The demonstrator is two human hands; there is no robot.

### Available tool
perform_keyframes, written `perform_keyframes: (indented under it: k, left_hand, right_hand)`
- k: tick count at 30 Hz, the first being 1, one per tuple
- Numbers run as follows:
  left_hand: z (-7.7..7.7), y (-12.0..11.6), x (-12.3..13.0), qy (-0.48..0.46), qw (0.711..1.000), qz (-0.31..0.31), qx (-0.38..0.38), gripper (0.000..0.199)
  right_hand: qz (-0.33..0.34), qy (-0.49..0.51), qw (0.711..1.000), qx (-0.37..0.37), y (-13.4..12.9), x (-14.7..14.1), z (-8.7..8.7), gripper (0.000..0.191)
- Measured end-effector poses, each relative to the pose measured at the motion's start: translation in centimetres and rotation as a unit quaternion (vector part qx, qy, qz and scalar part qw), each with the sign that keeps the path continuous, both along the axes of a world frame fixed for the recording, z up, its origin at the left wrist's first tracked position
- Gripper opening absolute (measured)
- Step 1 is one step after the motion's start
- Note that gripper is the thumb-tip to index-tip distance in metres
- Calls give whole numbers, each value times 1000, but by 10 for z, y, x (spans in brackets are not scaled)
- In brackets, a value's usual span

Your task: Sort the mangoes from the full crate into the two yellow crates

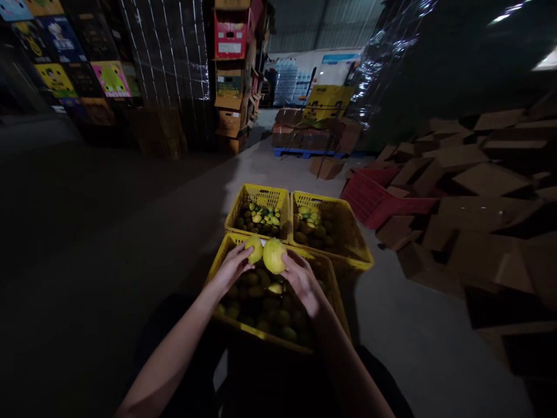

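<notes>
Here, from the head camera, the left hand (pixel 235 268) grips a rounded yellow fruit (pixel 255 248), the right hand (pixel 301 277) a second fruit (pixel 274 256) just beside it, both above a yellow plastic crate (pixel 261 334). Beyond the hands stand two fruit-bearing crates (pixel 274 197), one latticed; rightward, a red crate (pixel 369 197).

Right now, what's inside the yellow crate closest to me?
The near yellow crate holds many round fruits, mostly shadowed. Your left hand and right hand, each holding a yellow fruit, cover part of it; anything beneath the top layer is hidden.
</notes>
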State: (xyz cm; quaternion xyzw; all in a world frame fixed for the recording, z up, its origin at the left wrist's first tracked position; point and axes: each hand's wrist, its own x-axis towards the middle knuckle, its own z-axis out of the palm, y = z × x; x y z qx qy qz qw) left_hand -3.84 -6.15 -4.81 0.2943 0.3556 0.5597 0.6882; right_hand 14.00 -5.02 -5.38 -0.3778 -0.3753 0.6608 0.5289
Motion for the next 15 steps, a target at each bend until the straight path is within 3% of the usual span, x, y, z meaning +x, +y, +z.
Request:
perform_keyframes:
  k: [4, 9, 15]
  left_hand:
    - [-4, 1, 1, 2, 1000, -14, 9, 38]
    - [-7, 4, 3, -25, 999, 23, -29, 39]
    - [-8, 4, 5, 3, 999, -23, -37, 31]
  right_hand:
    - [1, 4, 1000, -5, 0, 0, 1, 24]
    - [2, 10, 1000, -4, 2, -2, 0, 21]
    - [40, -23, 999, 13, -3, -10, 6, 25]
